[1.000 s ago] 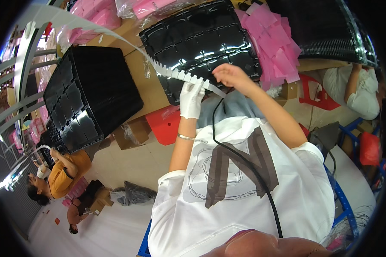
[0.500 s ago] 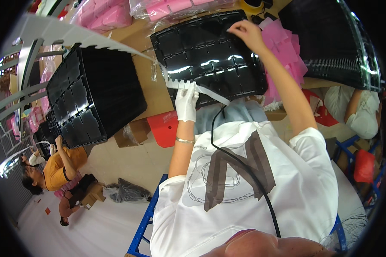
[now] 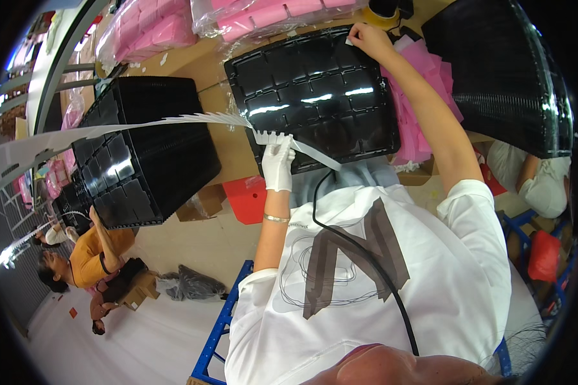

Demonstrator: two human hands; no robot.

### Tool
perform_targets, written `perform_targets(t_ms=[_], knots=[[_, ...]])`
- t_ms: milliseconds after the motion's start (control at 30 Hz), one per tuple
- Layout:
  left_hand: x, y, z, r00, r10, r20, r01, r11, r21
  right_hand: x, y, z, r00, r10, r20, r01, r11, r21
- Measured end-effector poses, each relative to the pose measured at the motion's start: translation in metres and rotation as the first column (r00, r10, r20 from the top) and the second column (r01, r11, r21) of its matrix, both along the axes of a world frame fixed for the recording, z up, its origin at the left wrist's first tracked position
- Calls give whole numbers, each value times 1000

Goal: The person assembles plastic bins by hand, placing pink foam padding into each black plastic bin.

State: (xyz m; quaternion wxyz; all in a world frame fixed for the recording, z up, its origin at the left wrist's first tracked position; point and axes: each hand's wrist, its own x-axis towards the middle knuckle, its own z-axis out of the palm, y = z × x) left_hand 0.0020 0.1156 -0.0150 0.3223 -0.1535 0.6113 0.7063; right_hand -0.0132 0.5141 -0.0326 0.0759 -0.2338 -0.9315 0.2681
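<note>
— Anything to read near the gloved left fingers [image 3: 285, 149]?
— Below them, one large dark letter [image 3: 358, 253] on the white T-shirt [image 3: 456, 276].
— And the small print [image 3: 298, 225]?
— Nearer those fingers, too small to read.

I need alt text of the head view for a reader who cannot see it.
A person's gloved left hand grips a long white strip; the right hand holds a small white piece at a corner of a black tray.
</note>
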Motion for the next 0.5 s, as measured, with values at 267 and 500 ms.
perform_targets(t_ms=[267, 500], knots=[[-1, 3, 1, 1000, 1, 21, -2, 1000, 18, 1, 12, -25, 989, 31, -148, -21, 997, 69], [2, 3, 6, 1000, -5, -21, 6, 1000, 24, 19, 8, -14, 949, 157, -275, -193, 975, -109]])
